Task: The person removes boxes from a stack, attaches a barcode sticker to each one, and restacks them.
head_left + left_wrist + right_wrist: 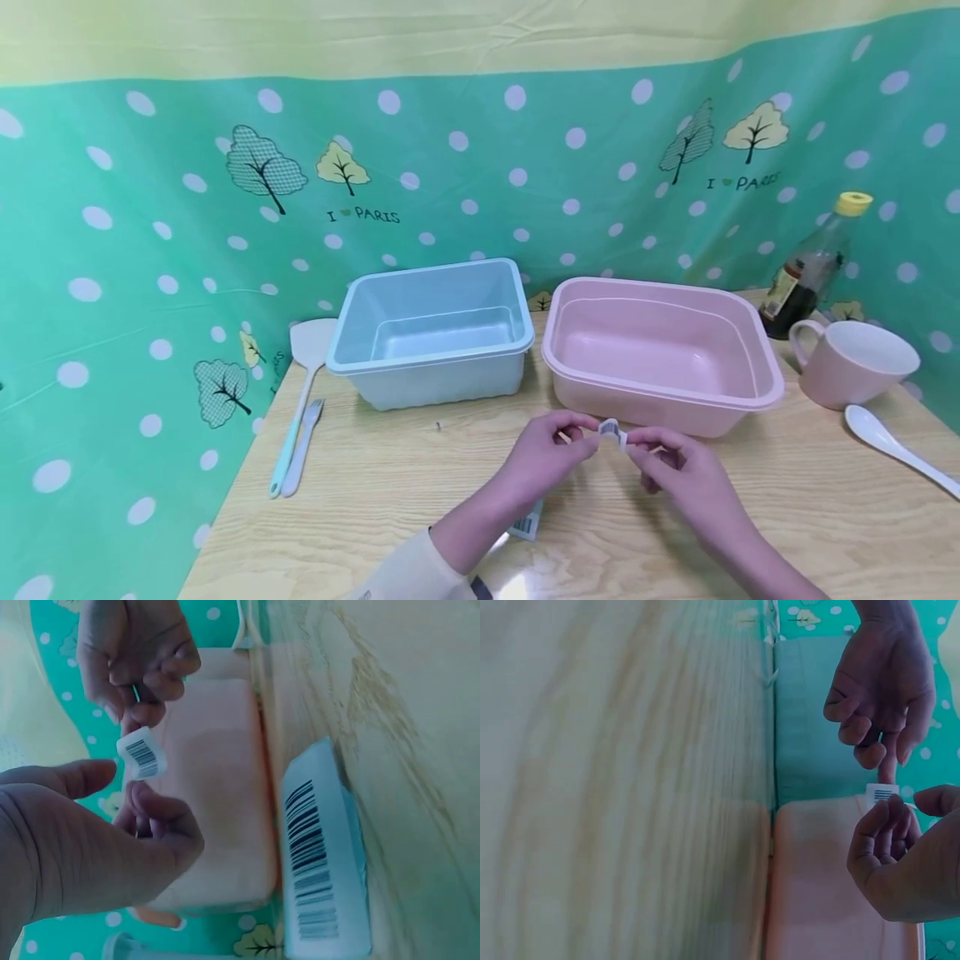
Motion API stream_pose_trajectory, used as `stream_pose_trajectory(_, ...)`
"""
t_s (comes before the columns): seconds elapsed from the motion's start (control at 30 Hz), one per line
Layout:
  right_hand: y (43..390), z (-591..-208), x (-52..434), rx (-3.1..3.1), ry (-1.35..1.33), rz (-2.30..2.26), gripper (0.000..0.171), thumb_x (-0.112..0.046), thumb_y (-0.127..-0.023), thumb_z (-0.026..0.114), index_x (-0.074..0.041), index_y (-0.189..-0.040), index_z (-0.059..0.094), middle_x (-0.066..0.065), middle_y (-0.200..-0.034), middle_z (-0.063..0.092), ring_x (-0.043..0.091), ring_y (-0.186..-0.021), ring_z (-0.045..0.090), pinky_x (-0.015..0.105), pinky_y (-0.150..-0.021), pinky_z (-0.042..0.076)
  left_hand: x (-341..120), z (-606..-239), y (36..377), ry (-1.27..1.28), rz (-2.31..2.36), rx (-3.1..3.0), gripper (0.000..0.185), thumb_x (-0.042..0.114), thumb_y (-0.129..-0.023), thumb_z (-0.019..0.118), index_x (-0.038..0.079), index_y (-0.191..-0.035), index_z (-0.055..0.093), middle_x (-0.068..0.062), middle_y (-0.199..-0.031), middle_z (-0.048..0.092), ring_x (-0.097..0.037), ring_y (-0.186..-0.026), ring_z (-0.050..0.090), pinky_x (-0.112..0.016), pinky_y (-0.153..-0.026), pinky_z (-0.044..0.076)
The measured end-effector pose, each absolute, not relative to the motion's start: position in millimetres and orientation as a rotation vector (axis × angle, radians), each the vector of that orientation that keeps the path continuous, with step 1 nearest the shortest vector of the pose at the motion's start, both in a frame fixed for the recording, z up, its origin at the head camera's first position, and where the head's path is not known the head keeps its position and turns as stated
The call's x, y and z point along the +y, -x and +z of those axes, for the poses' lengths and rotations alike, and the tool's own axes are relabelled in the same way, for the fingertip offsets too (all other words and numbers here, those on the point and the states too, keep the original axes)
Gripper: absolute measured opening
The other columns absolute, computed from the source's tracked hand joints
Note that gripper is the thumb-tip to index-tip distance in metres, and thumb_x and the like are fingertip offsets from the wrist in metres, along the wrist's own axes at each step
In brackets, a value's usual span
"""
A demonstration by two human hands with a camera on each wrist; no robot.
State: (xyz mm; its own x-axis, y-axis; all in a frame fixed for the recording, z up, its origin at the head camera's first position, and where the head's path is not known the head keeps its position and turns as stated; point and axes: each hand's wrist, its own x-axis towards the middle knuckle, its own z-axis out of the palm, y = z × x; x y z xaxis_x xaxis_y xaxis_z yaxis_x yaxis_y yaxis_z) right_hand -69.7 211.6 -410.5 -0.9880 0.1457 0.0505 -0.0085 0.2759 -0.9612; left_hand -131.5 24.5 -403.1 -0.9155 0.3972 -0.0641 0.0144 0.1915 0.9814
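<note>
1. I am holding a small barcode sticker (pixel 612 432) between my two hands, just above the wooden tabletop (pixel 375 492) and in front of the pink tub (pixel 660 354) — lifted clear so it does not stick to anything.
2. My left hand (pixel 542 454) is pinching one edge with thumb and fingertip; my right hand (pixel 678 471) is pinching the opposite edge, its other fingers curling in.
3. The sticker is thin, white and glossy, printed with black bars, and it is curling slightly as if freshly peeled.
4. A larger barcode label (pixel 321 855) is lying flat on the tabletop under my left forearm.
5. The pink tub and the pale blue tub (pixel 433 333) beside it are smooth, rectangular plastic with rounded corners and broad rims — both are standing open side up.
6. Left of the blue tub, a spatula (pixel 303 392) and a fork (pixel 302 446) are lying side by side.
7. To the right, a pink mug (pixel 855 362), a white spoon (pixel 896 450) and a dark sauce bottle (pixel 813 267) with a yellow cap are sitting near the dotted green backdrop (pixel 150 250).
</note>
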Motion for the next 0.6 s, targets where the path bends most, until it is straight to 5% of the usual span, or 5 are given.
stream_pose_trajectory(0.23, 70.3, -415.3, 225.3, -2.412, 0.207, 1.948, 0.033, -0.002, -0.097, 0.062, 0.01, -0.128, 0.059, 0.01, -0.094, 0.061, 0.013, -0.064, 0.056, 0.028, -0.059, 0.054, 39.9, -410.7, 139.5, -0.402, 1.662, 2.154, 0.026, 0.015, -0.089, 0.074, 0.018, -0.114, 0.074, 0.004, -0.083, 0.059, -0.01, -0.071, 0.051, -0.024, -0.059, 0.041)
stream_pose_trajectory(0.6, 77.1, -415.8, 235.5, -2.516, 0.232, 1.993, 0.05, -0.001, -0.094, 0.059, 0.007, -0.142, 0.048, 0.014, -0.097, 0.06, 0.016, -0.065, 0.056, 0.029, -0.058, 0.053, 55.8, -420.1, 147.9, -0.374, 1.661, 2.121, 0.03, 0.01, -0.088, 0.075, 0.017, -0.116, 0.072, 0.003, -0.083, 0.058, -0.011, -0.069, 0.05, -0.024, -0.058, 0.041)
